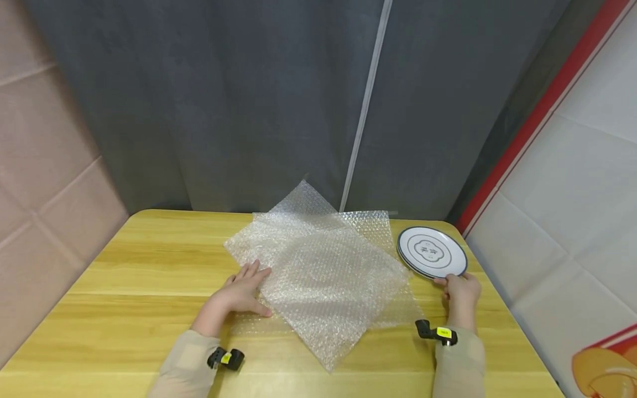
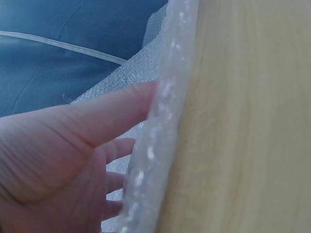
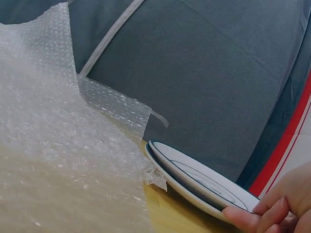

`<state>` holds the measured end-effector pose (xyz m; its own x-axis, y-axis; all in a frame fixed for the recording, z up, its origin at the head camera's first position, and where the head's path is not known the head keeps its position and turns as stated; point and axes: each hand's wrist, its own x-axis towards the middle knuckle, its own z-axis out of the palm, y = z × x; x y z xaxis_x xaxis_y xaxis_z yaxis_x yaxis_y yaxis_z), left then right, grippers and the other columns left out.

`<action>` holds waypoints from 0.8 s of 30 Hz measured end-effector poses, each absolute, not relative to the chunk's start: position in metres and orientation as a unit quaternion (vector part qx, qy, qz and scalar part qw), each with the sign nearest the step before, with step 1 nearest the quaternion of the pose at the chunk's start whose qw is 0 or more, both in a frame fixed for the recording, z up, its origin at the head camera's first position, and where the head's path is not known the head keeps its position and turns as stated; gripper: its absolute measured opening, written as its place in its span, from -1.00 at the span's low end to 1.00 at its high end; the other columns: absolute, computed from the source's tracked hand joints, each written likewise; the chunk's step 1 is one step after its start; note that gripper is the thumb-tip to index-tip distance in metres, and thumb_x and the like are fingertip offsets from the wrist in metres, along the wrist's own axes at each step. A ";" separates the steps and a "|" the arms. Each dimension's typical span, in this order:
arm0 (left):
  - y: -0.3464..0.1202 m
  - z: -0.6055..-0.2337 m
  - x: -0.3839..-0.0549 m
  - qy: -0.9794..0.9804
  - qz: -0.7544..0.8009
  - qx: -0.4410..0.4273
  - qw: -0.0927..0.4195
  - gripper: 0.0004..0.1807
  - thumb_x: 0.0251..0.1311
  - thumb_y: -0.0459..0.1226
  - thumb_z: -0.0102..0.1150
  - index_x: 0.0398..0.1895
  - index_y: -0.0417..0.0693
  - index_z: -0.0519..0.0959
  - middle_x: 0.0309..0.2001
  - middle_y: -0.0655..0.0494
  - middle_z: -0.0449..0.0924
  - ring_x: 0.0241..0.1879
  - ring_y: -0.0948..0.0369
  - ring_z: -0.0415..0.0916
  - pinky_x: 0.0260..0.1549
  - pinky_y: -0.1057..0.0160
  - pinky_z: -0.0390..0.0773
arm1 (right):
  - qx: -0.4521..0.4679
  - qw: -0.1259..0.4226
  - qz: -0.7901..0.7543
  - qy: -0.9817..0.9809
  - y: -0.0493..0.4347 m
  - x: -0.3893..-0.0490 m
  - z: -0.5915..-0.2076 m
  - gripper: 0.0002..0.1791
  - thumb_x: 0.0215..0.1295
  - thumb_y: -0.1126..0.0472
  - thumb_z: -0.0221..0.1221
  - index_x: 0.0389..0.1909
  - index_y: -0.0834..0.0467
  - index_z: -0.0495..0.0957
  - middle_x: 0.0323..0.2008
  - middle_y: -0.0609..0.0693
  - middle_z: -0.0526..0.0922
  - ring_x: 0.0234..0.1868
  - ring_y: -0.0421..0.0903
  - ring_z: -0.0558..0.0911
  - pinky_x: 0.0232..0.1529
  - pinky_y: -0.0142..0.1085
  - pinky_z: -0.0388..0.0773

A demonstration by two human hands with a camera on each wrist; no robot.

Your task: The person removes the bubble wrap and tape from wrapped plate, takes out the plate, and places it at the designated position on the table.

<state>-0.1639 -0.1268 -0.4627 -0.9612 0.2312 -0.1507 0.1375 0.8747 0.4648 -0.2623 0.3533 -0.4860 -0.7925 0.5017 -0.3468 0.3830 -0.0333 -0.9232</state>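
Observation:
Sheets of clear bubble wrap lie crosswise over one another in the middle of the table, with a rounded raised area under the top sheet. My left hand rests at the wrap's left edge, fingers spread; in the left wrist view the thumb reaches the wrap's edge. At the right, white plates with dark rims are stacked, the top one bearing a line drawing in its centre. My right hand pinches the near rim of the top plate. A dark gap shows between it and the lower plate.
The wooden table runs up to a dark grey curtain with a pale strip. A white panel with a red border stands close along the right side, and a pinkish wall along the left. One wrap corner rises against the curtain.

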 end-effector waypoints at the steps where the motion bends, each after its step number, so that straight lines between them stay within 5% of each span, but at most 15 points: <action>1: -0.127 -0.462 -0.164 0.963 0.232 0.097 0.101 0.18 -0.24 0.09 0.49 0.45 -0.18 0.12 0.46 -0.35 -0.28 0.40 -0.31 -0.34 0.21 -0.42 -0.23 | -0.316 0.046 0.644 -0.695 0.353 -0.263 -0.487 -0.25 0.36 0.33 -0.09 0.50 0.26 -0.19 -0.69 -0.13 0.59 -0.77 -0.21 0.42 -0.76 -0.40 0.38; 8: -0.128 -0.463 -0.164 0.963 0.228 0.098 0.100 0.18 -0.24 0.09 0.49 0.45 -0.18 0.12 0.46 -0.35 -0.27 0.40 -0.31 -0.33 0.21 -0.42 -0.23 | -0.290 0.049 0.637 -0.712 0.356 -0.264 -0.493 -0.26 0.29 0.36 -0.07 0.43 0.43 -0.13 -0.71 -0.09 0.56 -0.80 -0.20 0.40 -0.79 -0.39 0.39; 15: -0.128 -0.464 -0.165 0.964 0.228 0.097 0.101 0.18 -0.24 0.10 0.49 0.46 -0.16 0.12 0.47 -0.33 -0.27 0.41 -0.29 -0.34 0.21 -0.41 -0.23 | -0.289 0.047 0.620 -0.728 0.354 -0.264 -0.495 -0.42 0.24 0.37 -0.09 0.27 0.55 0.17 -0.66 -0.05 0.52 -0.78 -0.20 0.40 -0.76 -0.39 0.42; 24: -0.131 -0.463 -0.167 0.961 0.242 0.098 0.098 0.10 -0.20 0.05 0.48 0.43 -0.15 0.19 0.47 -0.31 -0.20 0.41 -0.29 -0.29 0.20 -0.43 -0.23 | -0.322 0.095 0.582 -0.741 0.352 -0.263 -0.495 -0.29 0.25 0.29 -0.02 0.40 0.39 -0.01 -0.40 0.16 0.41 -0.82 -0.15 0.40 -0.82 -0.35 0.40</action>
<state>-0.1668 -0.1307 -0.4630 -0.9619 0.2346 -0.1405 0.1402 0.8643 0.4831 -0.2629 0.3523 -0.4951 -0.7751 0.5870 -0.2337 0.3664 0.1162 -0.9232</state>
